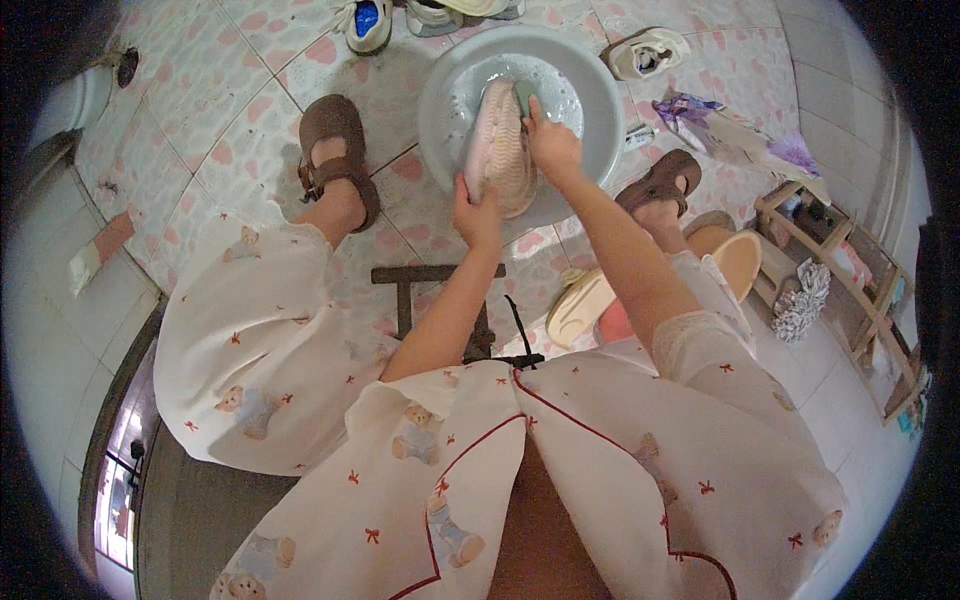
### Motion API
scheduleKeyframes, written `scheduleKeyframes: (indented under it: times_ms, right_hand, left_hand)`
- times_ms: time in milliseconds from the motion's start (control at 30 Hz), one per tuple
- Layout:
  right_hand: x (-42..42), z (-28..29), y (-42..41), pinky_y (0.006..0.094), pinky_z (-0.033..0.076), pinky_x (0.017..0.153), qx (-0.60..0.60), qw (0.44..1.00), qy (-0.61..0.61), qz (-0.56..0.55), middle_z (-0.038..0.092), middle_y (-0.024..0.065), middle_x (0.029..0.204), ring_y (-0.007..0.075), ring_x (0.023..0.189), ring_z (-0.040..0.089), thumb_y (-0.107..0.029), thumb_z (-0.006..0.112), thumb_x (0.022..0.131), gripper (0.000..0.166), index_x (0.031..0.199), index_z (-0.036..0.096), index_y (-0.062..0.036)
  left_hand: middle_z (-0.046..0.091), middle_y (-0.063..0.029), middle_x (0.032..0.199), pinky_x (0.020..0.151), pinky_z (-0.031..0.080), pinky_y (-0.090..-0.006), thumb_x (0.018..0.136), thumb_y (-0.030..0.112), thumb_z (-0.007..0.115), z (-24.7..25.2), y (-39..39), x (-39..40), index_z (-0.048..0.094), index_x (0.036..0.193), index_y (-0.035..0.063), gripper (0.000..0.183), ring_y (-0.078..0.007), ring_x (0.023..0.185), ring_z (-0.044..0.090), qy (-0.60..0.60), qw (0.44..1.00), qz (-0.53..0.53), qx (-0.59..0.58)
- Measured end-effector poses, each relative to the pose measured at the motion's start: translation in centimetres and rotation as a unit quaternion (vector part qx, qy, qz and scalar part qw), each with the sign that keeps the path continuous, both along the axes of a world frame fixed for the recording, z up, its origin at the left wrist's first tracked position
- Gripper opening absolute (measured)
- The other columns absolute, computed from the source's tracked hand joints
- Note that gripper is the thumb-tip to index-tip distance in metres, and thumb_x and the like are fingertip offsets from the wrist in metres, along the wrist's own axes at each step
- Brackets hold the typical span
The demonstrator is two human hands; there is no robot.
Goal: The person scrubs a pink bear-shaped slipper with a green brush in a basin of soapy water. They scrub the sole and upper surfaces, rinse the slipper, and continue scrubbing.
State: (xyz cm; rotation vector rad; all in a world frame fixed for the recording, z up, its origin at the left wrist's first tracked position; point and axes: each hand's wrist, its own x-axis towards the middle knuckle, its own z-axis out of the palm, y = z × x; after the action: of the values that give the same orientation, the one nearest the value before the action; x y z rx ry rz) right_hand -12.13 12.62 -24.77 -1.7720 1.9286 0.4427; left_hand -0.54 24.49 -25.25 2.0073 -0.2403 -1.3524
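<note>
A round pale plastic basin stands on the tiled floor, with shallow, sudsy water in it. Tilted over it is a light-coloured shoe, its ridged sole turned upward. My left hand grips the near end of the shoe, thumb on the sole and fingers at the side. In my right hand is a small green brush or scrubber, held against the right edge of the sole near its far end. The working face of that tool is hidden.
Wet-looking shoes lie beyond the basin, another shoe at its upper right. A floral plastic bag and a wooden rack are at the right. Cream slippers lie by my right leg. My feet flank the basin.
</note>
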Motion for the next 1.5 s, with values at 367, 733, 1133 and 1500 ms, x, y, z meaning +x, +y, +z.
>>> scheduleKeyframes:
  times_ms: [367, 733, 1133, 1500]
  right_hand:
    - [2.0, 4.7, 7.7, 0.0516, 0.048, 0.073, 0.057, 0.984, -0.094, -0.137, 0.066, 0.0202, 0.088, 0.0412, 0.082, 0.063, -0.034, 0.038, 0.097, 0.047, 0.140, 0.036, -0.0165]
    - [2.0, 7.5, 12.5, 0.0516, 0.047, 0.072, -0.012, 0.983, -0.135, -0.125, 0.064, 0.0234, 0.085, 0.0423, 0.078, 0.062, -0.036, 0.034, 0.098, 0.049, 0.142, 0.032, -0.0147]
    - [1.0, 1.3, 2.0, 0.0503, 0.049, 0.068, 0.016, 0.991, -0.082, -0.104, 0.064, 0.0237, 0.085, 0.0427, 0.077, 0.062, -0.040, 0.039, 0.096, 0.047, 0.138, 0.040, -0.0187]
    - [2.3, -2.4, -1.4, 0.0513, 0.049, 0.061, 0.001, 0.996, -0.074, -0.057, 0.064, 0.0238, 0.081, 0.0411, 0.070, 0.063, -0.036, 0.043, 0.095, 0.046, 0.139, 0.039, -0.0250]
  left_hand:
    - [0.058, -0.0160, 0.123, 0.093, 0.042, -0.0317, 0.078, 0.014, 0.069, -0.5, 0.4, 0.6, 0.048, 0.131, 0.0002, 0.058, -0.0245, 0.108, 0.057, 0.059, 0.996, 0.062, -0.006]
    - [0.059, -0.0159, 0.121, 0.090, 0.044, -0.0315, 0.076, 0.014, 0.071, -2.1, 0.5, 0.0, 0.052, 0.129, 0.0045, 0.057, -0.0243, 0.105, 0.059, 0.027, 0.994, 0.101, 0.029]
    - [0.055, -0.0152, 0.128, 0.095, 0.041, -0.0334, 0.079, 0.017, 0.069, -0.7, -0.2, 0.1, 0.049, 0.132, 0.0045, 0.059, -0.0280, 0.111, 0.056, -0.010, 0.998, 0.050, 0.045]
    - [0.057, -0.0101, 0.123, 0.091, 0.042, -0.0311, 0.081, 0.006, 0.068, 0.7, 0.1, 0.2, 0.047, 0.133, 0.0044, 0.056, -0.0198, 0.106, 0.055, 0.013, 0.999, 0.036, 0.009]
